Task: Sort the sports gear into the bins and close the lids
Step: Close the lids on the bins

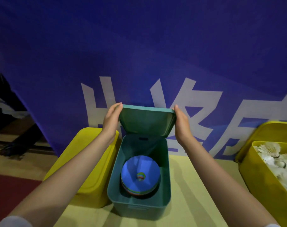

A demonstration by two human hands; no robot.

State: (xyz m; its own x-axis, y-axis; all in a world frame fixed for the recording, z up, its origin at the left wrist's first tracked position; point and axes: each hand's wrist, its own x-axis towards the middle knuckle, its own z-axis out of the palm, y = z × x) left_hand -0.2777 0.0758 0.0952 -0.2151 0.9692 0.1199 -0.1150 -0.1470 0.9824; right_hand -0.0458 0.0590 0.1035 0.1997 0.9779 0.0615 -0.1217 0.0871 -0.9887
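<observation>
A teal bin (165,174) stands in front of me on the yellow table. Inside it lies a stack of flat round marker cones (140,174), blue on top with other colours at the edges. The teal lid (147,121) is tilted up over the bin's far rim. My left hand (111,122) grips the lid's left edge and my right hand (182,123) grips its right edge.
A yellow bin with its lid on (83,161) sits just left of the teal one. At the right, an open yellow bin (257,177) holds white shuttlecocks (274,159), with its yellow lid (270,130) leaning behind it. A blue banner (139,54) hangs close behind.
</observation>
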